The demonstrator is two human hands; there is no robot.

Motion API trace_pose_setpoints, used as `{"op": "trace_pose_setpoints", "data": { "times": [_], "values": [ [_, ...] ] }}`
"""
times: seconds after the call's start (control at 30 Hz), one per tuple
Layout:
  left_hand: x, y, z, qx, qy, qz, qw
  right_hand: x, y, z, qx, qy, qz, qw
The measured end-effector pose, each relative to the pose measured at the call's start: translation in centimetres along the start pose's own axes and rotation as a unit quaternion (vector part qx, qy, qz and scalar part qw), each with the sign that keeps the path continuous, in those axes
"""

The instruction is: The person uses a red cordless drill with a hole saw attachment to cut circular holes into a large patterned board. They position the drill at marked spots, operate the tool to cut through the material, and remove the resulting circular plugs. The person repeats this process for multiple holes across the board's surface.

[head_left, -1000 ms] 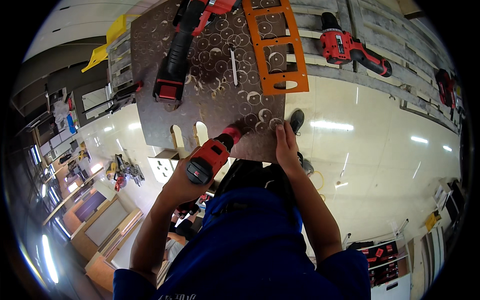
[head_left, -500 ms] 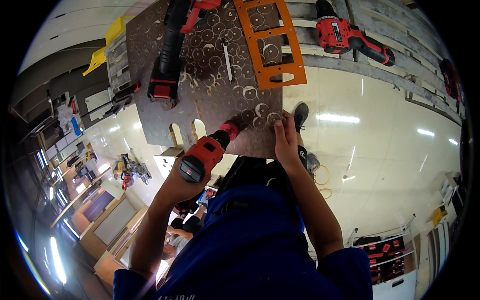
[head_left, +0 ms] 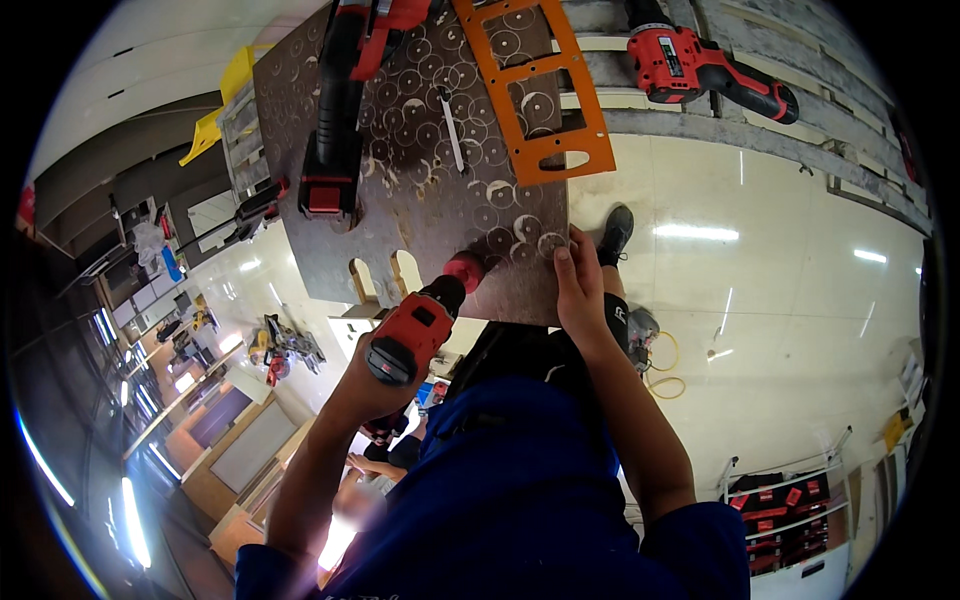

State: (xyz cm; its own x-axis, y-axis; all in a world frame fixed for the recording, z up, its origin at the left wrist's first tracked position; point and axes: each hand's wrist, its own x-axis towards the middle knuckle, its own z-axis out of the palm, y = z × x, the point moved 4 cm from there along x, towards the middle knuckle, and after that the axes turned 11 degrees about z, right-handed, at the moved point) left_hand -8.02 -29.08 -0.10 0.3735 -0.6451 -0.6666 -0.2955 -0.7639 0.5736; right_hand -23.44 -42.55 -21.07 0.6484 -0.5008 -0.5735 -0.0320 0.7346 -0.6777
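Observation:
My left hand [head_left: 368, 385] is wrapped round a red and black cordless drill [head_left: 415, 325]. A red hole saw [head_left: 465, 270] on its chuck meets the brown board [head_left: 325, 270] near its front edge; how deep it sits is hidden. My right hand [head_left: 582, 290] grips the board's right edge, thumb on top and fingers out of sight beneath. Many overlapping circular cuts mark the board's face. On it lie an orange template [head_left: 535, 70] with rectangular openings, a thin white marker [head_left: 452, 130] and a red and black power tool [head_left: 340, 130]. Two rounded slots open at the front left.
Another red and black drill [head_left: 665, 60] rests on the grey slatted bench [head_left: 740, 135] at the far right. A yellow bracket [head_left: 205, 135] juts out at the far left. A shelf rack [head_left: 785, 510] stands lower right. Someone else is partly visible at lower left.
The whole view has shifted slightly right and down. Both hands, the drill and the board keep nearly the same places relative to each other.

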Motion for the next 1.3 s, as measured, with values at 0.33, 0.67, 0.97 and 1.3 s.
{"op": "trace_pose_setpoints", "data": {
  "times": [0.33, 0.67, 0.97, 1.3],
  "values": [
    [-0.4, -1.3, 0.2, 0.010, 0.004, 0.010, 1.000, 0.0, 0.2, 0.1, 0.011, -0.003, -0.002, 1.000],
    [0.2, -0.2, 0.2, 0.032, 0.006, 0.059, 0.998, -0.1, -0.1, 0.0, 0.009, 0.001, -0.004, 1.000],
    [-0.2, -1.3, 0.2, 0.050, -0.021, 0.069, 0.996, -0.1, 0.1, -0.1, 0.006, 0.001, 0.023, 1.000],
    [-0.1, -0.9, 0.0, 0.036, -0.025, 0.054, 0.998, -0.1, 0.1, 0.0, 0.050, -0.030, 0.035, 0.998]
  ]
}}
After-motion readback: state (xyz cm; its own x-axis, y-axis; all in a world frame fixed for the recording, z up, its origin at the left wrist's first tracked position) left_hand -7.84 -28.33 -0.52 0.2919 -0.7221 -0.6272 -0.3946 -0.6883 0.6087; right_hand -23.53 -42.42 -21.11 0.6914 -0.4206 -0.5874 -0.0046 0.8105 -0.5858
